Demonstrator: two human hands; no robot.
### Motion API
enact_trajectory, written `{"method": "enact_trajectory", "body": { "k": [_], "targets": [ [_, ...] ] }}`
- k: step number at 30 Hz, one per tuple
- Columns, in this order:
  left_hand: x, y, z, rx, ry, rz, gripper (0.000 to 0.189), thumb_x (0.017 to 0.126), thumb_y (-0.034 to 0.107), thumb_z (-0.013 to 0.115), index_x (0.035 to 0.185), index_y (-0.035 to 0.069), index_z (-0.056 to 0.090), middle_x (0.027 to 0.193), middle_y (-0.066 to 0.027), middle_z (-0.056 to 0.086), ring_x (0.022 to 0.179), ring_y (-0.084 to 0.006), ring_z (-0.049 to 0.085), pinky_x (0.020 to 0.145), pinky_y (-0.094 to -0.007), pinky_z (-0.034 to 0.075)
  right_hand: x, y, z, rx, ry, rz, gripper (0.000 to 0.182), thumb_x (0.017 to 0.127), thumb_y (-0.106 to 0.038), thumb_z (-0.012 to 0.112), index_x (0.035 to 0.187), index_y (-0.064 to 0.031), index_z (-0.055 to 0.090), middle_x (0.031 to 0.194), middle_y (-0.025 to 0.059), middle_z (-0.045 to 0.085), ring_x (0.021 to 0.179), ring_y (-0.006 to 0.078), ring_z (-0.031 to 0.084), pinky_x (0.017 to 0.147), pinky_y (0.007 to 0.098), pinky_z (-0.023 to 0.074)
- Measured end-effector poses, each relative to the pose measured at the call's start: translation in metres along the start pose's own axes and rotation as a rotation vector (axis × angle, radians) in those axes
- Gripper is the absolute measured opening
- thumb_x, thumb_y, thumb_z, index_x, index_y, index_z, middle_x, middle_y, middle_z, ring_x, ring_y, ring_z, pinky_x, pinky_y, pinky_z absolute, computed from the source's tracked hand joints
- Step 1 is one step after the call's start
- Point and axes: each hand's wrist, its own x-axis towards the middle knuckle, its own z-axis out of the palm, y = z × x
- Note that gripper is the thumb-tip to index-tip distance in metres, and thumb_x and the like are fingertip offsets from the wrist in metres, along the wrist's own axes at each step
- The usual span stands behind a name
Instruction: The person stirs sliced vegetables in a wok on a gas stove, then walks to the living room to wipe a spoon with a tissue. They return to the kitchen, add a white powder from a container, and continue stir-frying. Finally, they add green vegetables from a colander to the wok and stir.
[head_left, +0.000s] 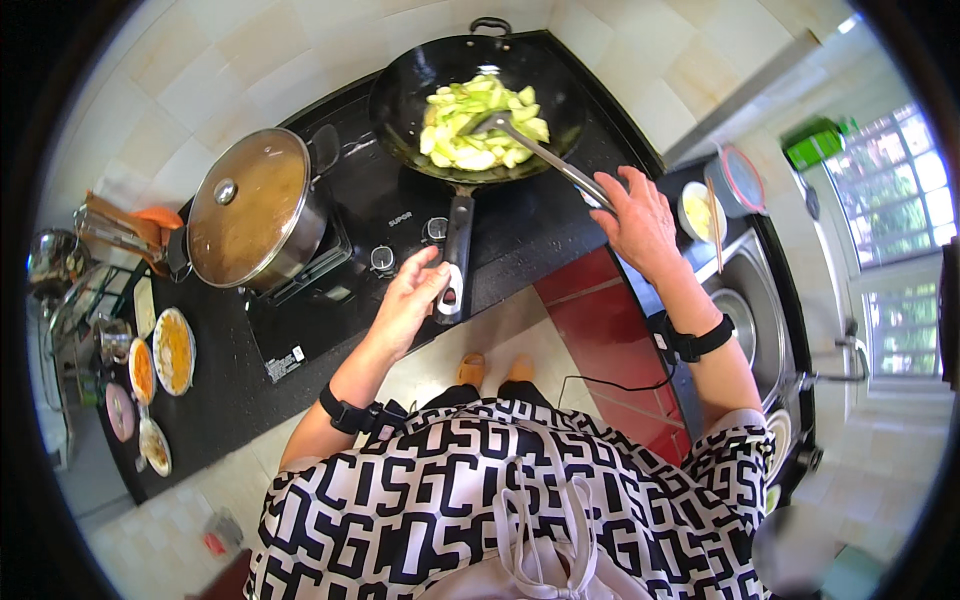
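My right hand is closed around the handle end of a metal wok spatula. The spatula's blade sits among pale green vegetable slices, probably a gourd or squash, in a black wok. My left hand is beside the wok's long black handle, its fingers apart and its thumb at the handle's silver-coloured end. I cannot tell whether the thumb touches it. Beneath the wok is a black gas hob with two knobs. On its left side stands a lidded steel pot holding something brown.
Left on the counter are an oval dish of yellow food, a dish of orange shreds and a utensil holder. To the right, chopsticks lie across a white bowl near a steel sink.
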Motion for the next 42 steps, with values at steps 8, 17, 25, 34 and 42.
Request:
{"method": "enact_trajectory", "body": {
  "k": [8, 17, 25, 34, 42],
  "targets": [
    [-0.002, 0.011, 0.029, -0.08, 0.074, -0.026, 0.052, 0.096, 0.027, 0.052, 0.139, 0.004, 0.033, 0.103, -0.0113, 0.062, 0.071, -0.0154, 0.064, 0.065, -0.0276, 0.053, 0.067, 0.065, 0.008, 0.348, -0.191, -0.19, 0.046, 0.081, -0.006, 0.058, 0.126, -0.0092, 0.048, 0.096, 0.0171, 0.057, 0.084, 0.0362, 0.06, 0.072, 0.0441, 0.0495],
    [-0.001, 0.016, 0.046, -0.028, 0.221, -0.117, 0.04, 0.096, 0.026, 0.052, 0.127, 0.001, 0.047, 0.088, -0.0106, 0.065, 0.056, -0.0129, 0.058, 0.054, -0.0241, 0.049, 0.166, 0.107, -0.015, 0.143, -0.71, -0.13, 0.038, 0.081, -0.007, 0.052, 0.119, -0.0075, 0.055, 0.086, 0.0135, 0.064, 0.073, 0.0253, 0.061, 0.066, 0.033, 0.0497],
    [-0.005, 0.027, 0.046, -0.003, 0.209, -0.152, 0.04, 0.097, 0.026, 0.051, 0.128, 0.002, 0.046, 0.077, -0.0069, 0.063, 0.051, -0.0131, 0.055, 0.049, -0.0242, 0.046, 0.241, 0.075, -0.109, -0.253, -0.536, -0.465, 0.034, 0.074, -0.006, 0.065, 0.108, -0.0125, 0.065, 0.094, 0.0134, 0.068, 0.09, 0.0317, 0.064, 0.079, 0.0397, 0.0496],
    [-0.002, 0.02, 0.042, -0.02, 0.142, -0.109, 0.044, 0.096, 0.025, 0.052, 0.133, 0.003, 0.041, 0.073, -0.0032, 0.056, 0.05, -0.0109, 0.053, 0.049, -0.0244, 0.045, 0.269, 0.062, -0.06, -0.459, -0.382, -0.536, 0.021, 0.077, -0.01, 0.062, 0.097, -0.0143, 0.067, 0.084, 0.0107, 0.067, 0.083, 0.0317, 0.064, 0.071, 0.0415, 0.05],
    [-0.003, 0.018, 0.039, -0.024, 0.137, -0.111, 0.044, 0.096, 0.023, 0.052, 0.133, 0.002, 0.04, 0.072, -0.0022, 0.055, 0.051, -0.0102, 0.053, 0.05, -0.0226, 0.043, 0.252, 0.051, -0.064, -0.357, -0.161, -0.688, 0.027, 0.077, -0.007, 0.064, 0.102, -0.0145, 0.065, 0.079, 0.0093, 0.059, 0.078, 0.0303, 0.061, 0.067, 0.0401, 0.048]
  ]
}}
